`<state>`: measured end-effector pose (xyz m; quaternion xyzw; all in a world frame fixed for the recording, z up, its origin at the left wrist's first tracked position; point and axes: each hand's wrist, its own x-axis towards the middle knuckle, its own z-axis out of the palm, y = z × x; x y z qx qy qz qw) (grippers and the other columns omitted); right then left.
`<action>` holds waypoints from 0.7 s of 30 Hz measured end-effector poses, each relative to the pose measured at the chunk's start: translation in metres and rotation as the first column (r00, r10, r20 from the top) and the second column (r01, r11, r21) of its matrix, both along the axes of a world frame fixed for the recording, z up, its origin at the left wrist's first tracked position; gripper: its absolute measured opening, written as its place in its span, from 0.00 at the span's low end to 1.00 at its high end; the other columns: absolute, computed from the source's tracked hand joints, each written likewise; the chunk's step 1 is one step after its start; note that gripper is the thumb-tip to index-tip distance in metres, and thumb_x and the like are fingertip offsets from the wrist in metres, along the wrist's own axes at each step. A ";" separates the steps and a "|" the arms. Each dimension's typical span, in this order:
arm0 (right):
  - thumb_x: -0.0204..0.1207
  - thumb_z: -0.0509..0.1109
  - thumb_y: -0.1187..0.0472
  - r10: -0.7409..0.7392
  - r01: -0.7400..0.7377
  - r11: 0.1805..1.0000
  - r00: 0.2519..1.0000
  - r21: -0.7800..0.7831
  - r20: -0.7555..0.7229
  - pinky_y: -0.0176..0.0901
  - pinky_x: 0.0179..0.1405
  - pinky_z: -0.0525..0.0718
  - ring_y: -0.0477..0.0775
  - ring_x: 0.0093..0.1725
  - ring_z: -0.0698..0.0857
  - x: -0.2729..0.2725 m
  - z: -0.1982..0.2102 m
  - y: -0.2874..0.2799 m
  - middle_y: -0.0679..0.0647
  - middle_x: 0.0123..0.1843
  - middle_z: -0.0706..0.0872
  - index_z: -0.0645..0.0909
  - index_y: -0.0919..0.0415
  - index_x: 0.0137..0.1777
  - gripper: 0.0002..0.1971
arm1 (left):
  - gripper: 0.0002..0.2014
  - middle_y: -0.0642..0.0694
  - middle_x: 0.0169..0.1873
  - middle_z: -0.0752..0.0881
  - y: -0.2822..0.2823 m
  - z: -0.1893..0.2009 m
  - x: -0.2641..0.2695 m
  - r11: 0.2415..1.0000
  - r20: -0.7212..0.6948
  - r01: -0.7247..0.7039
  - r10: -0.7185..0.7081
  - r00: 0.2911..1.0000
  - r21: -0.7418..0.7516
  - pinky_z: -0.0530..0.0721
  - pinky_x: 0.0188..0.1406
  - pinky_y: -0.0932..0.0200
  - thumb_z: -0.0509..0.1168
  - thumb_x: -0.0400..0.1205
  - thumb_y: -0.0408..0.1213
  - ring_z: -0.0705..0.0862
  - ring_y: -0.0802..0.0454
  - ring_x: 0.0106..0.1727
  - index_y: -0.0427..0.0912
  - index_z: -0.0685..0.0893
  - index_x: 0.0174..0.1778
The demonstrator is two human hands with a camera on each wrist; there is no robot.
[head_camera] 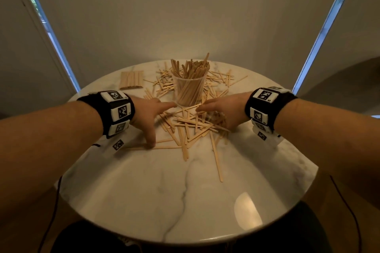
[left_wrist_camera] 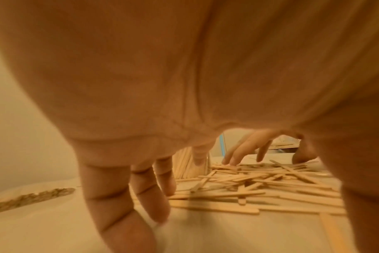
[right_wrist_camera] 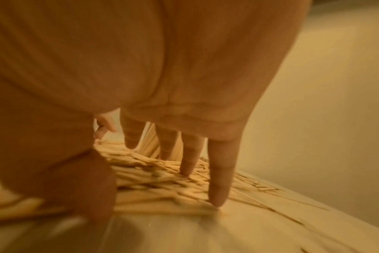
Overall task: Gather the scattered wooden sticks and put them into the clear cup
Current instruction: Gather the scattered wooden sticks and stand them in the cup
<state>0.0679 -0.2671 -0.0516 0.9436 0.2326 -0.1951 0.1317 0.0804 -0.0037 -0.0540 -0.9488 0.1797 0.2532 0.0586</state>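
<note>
A clear cup packed with upright wooden sticks stands at the middle back of the round marble table. A loose heap of sticks lies just in front of it, and more lie scattered around and behind the cup. My left hand rests on the table at the heap's left side, fingers spread straight, thumb down on a lone stick. My right hand lies spread on the heap's right side, fingertips touching sticks. The heap lies between both hands. Neither hand holds anything.
A neat flat bundle of sticks lies at the back left of the table. Two long sticks reach from the heap toward the front. Walls and window strips stand behind the table. Thin cables hang off both sides.
</note>
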 end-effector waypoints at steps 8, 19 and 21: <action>0.76 0.78 0.56 0.041 -0.059 0.990 0.989 0.128 0.144 0.51 0.64 0.83 0.53 0.69 0.81 0.005 -0.003 0.019 0.45 0.75 0.80 0.75 0.36 0.79 0.32 | 0.42 0.58 0.60 0.86 -0.034 -0.010 0.003 0.972 0.179 0.094 -0.055 0.982 -0.214 0.87 0.60 0.53 0.82 0.74 0.49 0.85 0.58 0.54 0.57 0.70 0.84; 0.78 0.71 0.68 0.074 -0.095 0.992 0.972 0.082 0.223 0.52 0.60 0.86 0.57 0.67 0.84 0.007 -0.009 0.030 0.47 0.75 0.81 0.76 0.37 0.77 0.32 | 0.47 0.54 0.68 0.82 -0.015 -0.002 0.011 0.995 0.139 0.096 -0.100 0.985 0.035 0.85 0.55 0.56 0.81 0.71 0.36 0.82 0.55 0.55 0.57 0.69 0.85; 0.78 0.72 0.67 0.118 -0.144 0.985 0.964 0.093 0.237 0.49 0.55 0.84 0.56 0.65 0.83 0.008 -0.011 0.036 0.47 0.73 0.80 0.76 0.38 0.76 0.31 | 0.33 0.57 0.59 0.85 -0.025 -0.008 0.010 0.991 0.232 0.131 -0.118 0.966 -0.042 0.85 0.52 0.58 0.76 0.75 0.32 0.83 0.57 0.50 0.56 0.80 0.76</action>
